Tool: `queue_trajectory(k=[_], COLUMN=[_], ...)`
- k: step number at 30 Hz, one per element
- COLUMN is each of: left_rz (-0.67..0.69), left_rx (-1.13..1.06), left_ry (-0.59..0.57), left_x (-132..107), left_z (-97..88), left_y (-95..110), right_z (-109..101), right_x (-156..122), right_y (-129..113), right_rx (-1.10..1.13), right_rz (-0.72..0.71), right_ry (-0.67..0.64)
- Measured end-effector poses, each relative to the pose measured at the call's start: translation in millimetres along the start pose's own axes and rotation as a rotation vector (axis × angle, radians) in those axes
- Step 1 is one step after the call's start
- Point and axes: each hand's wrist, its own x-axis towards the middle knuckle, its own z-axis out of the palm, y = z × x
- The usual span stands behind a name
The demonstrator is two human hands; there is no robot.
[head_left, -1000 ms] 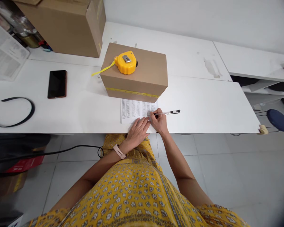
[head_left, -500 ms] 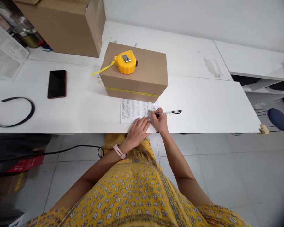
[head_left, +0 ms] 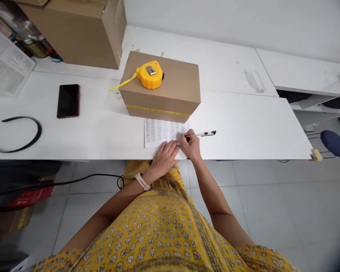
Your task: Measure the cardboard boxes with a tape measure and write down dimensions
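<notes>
1. One pen (head_left: 201,133) is in view. The right hand (head_left: 190,146) has its fingers closed around the pen, whose tip is down on a sheet of paper (head_left: 158,130) and whose black cap end points toward the right end of the table (head_left: 243,124).
2. There is one sheet, lying at the front edge of the table near its middle. The left hand (head_left: 164,158) lies flat on the sheet's near edge with the fingers stretched out, gripping nothing. It touches the right hand.
3. There are two cardboard boxes. The small box (head_left: 170,92) stands just behind the sheet and covers its far edge. The large box (head_left: 79,34) is at the back left corner.
4. One yellow tape measure (head_left: 150,74) rests on top of the small box, with its tape pulled out over the box's left edge.
5. The sheet is filled with rows of small writing, too small to read. No brand can be made out on anything.
6. One dark phone (head_left: 68,100) lies face up left of the small box. A black strap (head_left: 22,132) curls near the front left edge, and printed papers (head_left: 5,66) lie at the far left.
7. A watch (head_left: 142,181) is on the left wrist. A blue stool (head_left: 334,143) stands past the table's right end.
</notes>
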Motion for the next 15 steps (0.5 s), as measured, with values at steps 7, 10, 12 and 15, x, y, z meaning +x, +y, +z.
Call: queue_trajectory(k=[7,10,12,15], left_rz=[0.004,0.011,0.01,0.006], left_rx=[0.002,0.02,0.024,0.018], left_ry=[0.0,0.007,0.008,0.0], left_x=[-0.1,-0.2,-0.2,0.0], left_z=[-1.7,-2.0,-2.2,-2.4], left_y=[0.2,0.2,0.2,0.2], right_z=[0.4,-0.2,-0.6,-0.9], right_x=[0.1,0.0,0.0,0.3], right_y=[1.2,0.6,0.1,-0.3], right_rx=[-0.001,-0.001,0.005,0.0], right_rz=[0.003,0.011,0.017,0.018], right_ry=[0.001,0.006,0.02,0.029])
